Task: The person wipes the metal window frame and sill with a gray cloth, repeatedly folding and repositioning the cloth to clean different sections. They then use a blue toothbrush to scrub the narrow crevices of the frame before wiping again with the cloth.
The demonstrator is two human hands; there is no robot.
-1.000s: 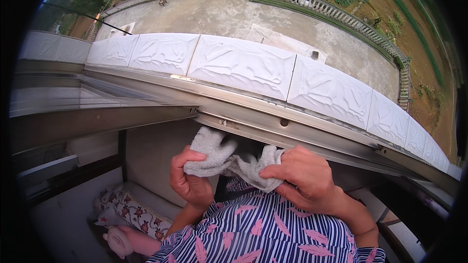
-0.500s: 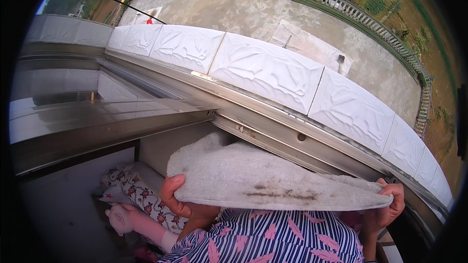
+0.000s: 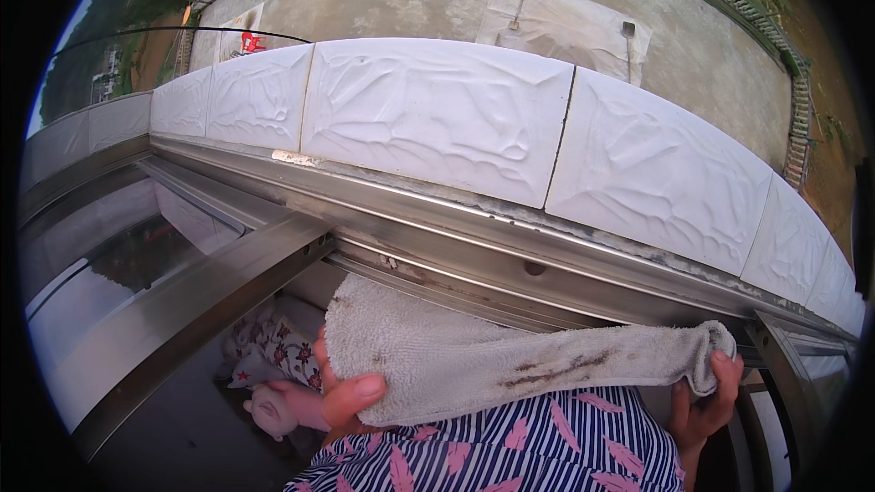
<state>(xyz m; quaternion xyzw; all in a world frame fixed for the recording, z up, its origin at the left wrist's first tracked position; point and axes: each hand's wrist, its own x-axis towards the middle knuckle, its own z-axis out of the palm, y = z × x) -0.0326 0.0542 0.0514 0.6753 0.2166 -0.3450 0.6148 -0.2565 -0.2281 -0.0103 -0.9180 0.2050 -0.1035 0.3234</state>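
A grey-white towel [image 3: 456,360] with dark dirt streaks is stretched between my two hands, just inside a metal window track [image 3: 437,264]. My left hand [image 3: 351,394] grips its left end, thumb on top and the other fingers mostly hidden behind the cloth. At the other end my right hand [image 3: 706,401] is closed on a folded, bunched corner. The towel's upper left edge lies close against the track; whether it touches I cannot tell. Dark specks of dirt show along the track.
A sliding window frame [image 3: 200,310] stands at the left, another metal frame [image 3: 784,383] at the right. Beyond the track runs a ledge of white embossed tiles [image 3: 437,114], with a concrete yard [image 3: 383,0] far below. A pink plush toy [image 3: 278,408] lies at lower left.
The view has shifted closer to the sill. The towel's right part is now narrower and folded over at my right hand, and its left end hangs lower over my left fingers.
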